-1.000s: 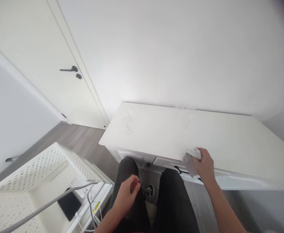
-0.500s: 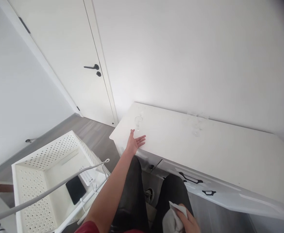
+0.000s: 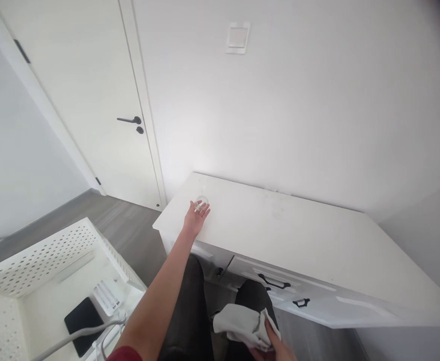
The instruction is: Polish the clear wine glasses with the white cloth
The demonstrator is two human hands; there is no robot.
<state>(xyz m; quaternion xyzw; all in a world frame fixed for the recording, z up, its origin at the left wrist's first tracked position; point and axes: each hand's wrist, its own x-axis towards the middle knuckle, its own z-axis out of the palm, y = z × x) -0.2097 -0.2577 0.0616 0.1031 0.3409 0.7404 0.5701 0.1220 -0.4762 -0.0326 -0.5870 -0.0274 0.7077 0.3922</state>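
Up close, a soft, crumpled white cloth [image 3: 235,321] is being held bunched by the right hand [image 3: 276,346]. In the perforated basket [image 3: 57,250], a flat black rectangle [image 3: 83,321] is being kept. Farther off, near the cabinet top's [image 3: 272,230] left edge, a clear, rounded glass [image 3: 202,198] is being framed by the left hand's [image 3: 195,218] wide-spread fingers; contact cannot be told.

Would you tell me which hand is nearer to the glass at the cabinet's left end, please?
Left. The left hand is at the glass, though contact is unclear; the right hand is farther off, low in view, holding a white cloth.
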